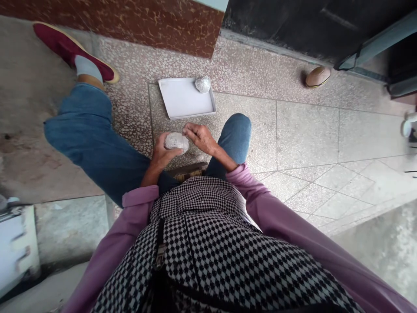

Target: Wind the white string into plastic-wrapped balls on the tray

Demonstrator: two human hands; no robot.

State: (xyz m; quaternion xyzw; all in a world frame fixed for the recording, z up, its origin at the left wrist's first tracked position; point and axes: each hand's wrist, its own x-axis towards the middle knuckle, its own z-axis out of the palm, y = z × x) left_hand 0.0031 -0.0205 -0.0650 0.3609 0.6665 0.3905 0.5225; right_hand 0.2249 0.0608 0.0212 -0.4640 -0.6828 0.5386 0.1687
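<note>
Resting at the upper left, a dark red shoe with a pale sole [57, 40] points outward below a light grey sock [87, 68] and a blue denim trouser leg [97, 137]. Farther right, along the top edge, runs a red-brown slab with yellowish veining [156, 27]. Below it, the person's left hand [160, 153] curls around a whitish, rounded, wrinkled lump [176, 143], its thumb lying along the near side. This lump is held above the speckled terrazzo floor [133, 82], between the spread knees. Just beyond it on the floor lies a shallow white rectangular tray with a low rim [182, 102]; a second, smaller whitish crinkled ball [203, 84] sits in its far right corner. Close to the lump's right end, the right hand [202, 138] has its fingers bent and drawn toward the thumb; I cannot tell whether they pinch anything. Below both hands spreads a black-and-white checked garment [208, 226], flanked by mauve sleeves [273, 213]. Well to the right, a tan rounded object with a dark-and-yellow edge [317, 77] rests near a black panel [276, 26].
</note>
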